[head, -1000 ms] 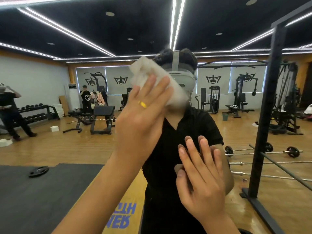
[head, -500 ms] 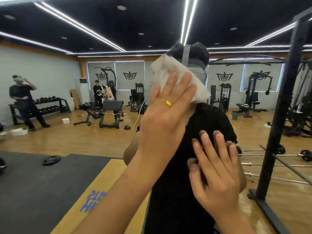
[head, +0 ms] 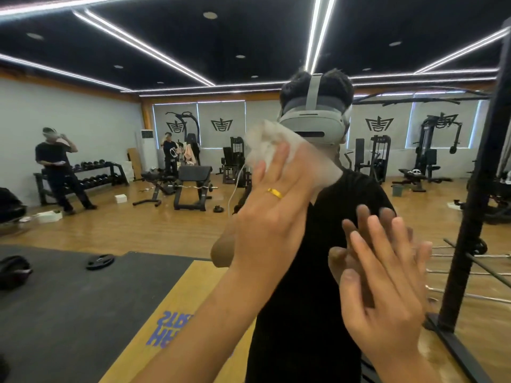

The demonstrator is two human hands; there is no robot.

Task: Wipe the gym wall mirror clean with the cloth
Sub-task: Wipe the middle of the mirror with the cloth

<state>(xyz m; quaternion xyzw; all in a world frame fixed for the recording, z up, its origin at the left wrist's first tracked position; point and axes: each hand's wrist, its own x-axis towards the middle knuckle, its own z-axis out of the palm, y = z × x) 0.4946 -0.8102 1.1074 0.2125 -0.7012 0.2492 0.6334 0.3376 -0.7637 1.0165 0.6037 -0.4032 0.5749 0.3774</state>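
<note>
The right hand (head: 387, 294) is nearest and lowest, its fingers straight and spread, flat against the mirror (head: 110, 139) where it meets its own reflection. Up and to its left, the left hand (head: 272, 217), a gold ring (head: 274, 193) on one finger, presses the white cloth (head: 265, 142) to the glass with straight fingers. The cloth sticks out past the fingertips, blurred. Reflected beyond are a grey headset (head: 312, 125), a weight plate (head: 100, 261) on dark matting and a bench (head: 190, 186).
</note>
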